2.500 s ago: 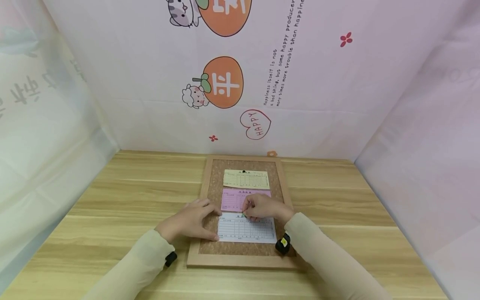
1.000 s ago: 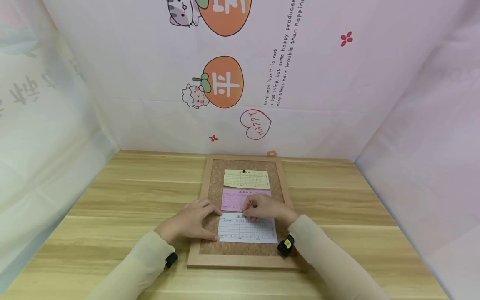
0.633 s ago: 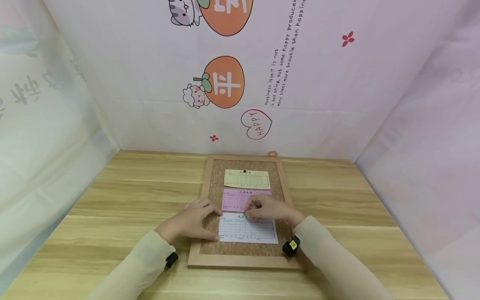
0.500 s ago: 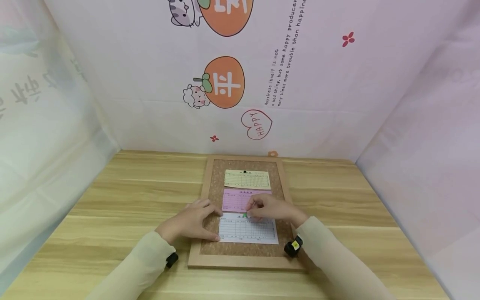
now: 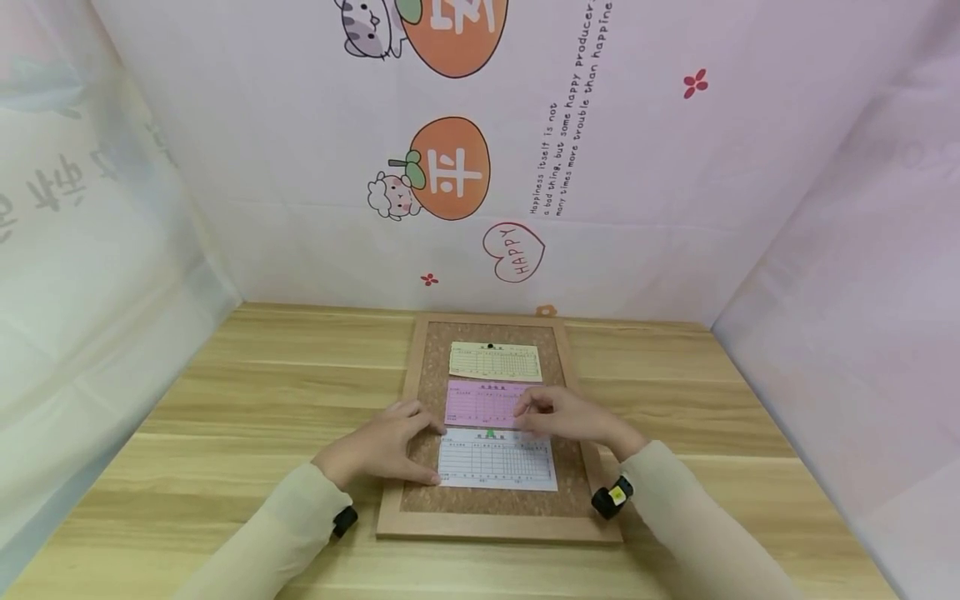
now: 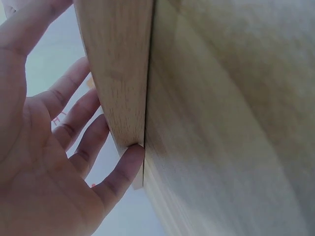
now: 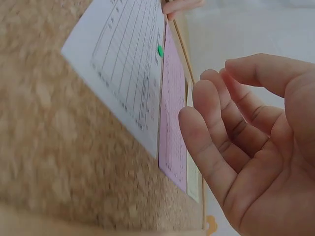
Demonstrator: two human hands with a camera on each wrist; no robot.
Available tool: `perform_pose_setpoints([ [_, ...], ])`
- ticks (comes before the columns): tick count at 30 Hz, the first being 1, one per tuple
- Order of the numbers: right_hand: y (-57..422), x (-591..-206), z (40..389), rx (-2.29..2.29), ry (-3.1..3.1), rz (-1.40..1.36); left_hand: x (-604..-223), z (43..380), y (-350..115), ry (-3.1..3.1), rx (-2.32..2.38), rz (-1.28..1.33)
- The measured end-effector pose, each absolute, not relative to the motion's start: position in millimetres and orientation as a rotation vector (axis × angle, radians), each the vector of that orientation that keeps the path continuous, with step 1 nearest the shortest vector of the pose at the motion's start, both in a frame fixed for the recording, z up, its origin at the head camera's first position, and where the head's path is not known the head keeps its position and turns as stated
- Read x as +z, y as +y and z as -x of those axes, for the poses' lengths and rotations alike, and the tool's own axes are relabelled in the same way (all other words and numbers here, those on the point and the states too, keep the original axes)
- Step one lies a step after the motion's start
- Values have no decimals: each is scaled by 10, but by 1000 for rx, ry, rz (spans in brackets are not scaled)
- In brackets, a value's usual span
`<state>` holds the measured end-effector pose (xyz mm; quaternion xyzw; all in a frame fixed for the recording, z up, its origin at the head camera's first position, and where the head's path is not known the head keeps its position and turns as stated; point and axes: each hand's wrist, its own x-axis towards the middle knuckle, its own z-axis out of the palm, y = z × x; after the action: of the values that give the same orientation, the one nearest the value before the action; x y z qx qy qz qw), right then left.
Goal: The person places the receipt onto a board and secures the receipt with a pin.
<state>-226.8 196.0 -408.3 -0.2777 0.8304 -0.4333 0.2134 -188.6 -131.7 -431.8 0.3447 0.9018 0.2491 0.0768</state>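
A wood-framed cork board [image 5: 495, 527] lies on the table. A white form [image 5: 480, 468] is on its lower part, with a green pushpin [image 5: 491, 433] at the top middle. Above it are a pink form [image 5: 471, 403] and a yellow form [image 5: 495, 364], the latter with a black pushpin [image 5: 491, 345]. My left hand [image 5: 377, 447] rests on the board's left frame, its thumb and a finger reaching the white form's left edge. My right hand [image 5: 564, 414] hovers over the right side of the pink and white forms. Its loosely bent fingers [image 7: 204, 150] hold nothing in the right wrist view.
A wood-grain table [image 5: 292, 392] extends on both sides of the board. White printed cloth walls [image 5: 622, 167] rise behind it and at both sides. Each wrist wears a black camera, such as the right one [image 5: 611, 497].
My right hand has let go of the green pushpin and moved right, so the pin now shows fully on the white form. My left hand has stayed in place.
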Motion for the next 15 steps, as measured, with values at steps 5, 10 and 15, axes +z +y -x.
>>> perform_pose_setpoints([
  [5, 2064, -4104, 2288, -1202, 2300, 769, -4322, 1898, -1317, 2706, 730, -1031],
  [10, 2148, -4132, 2286, -1210, 2300, 780, -4321, 1917, -1332, 2691, 753, -1026],
  [15, 2240, -4153, 2273, -1257, 2300, 745, -4329, 1957, -1355, 2673, 789, -1037],
])
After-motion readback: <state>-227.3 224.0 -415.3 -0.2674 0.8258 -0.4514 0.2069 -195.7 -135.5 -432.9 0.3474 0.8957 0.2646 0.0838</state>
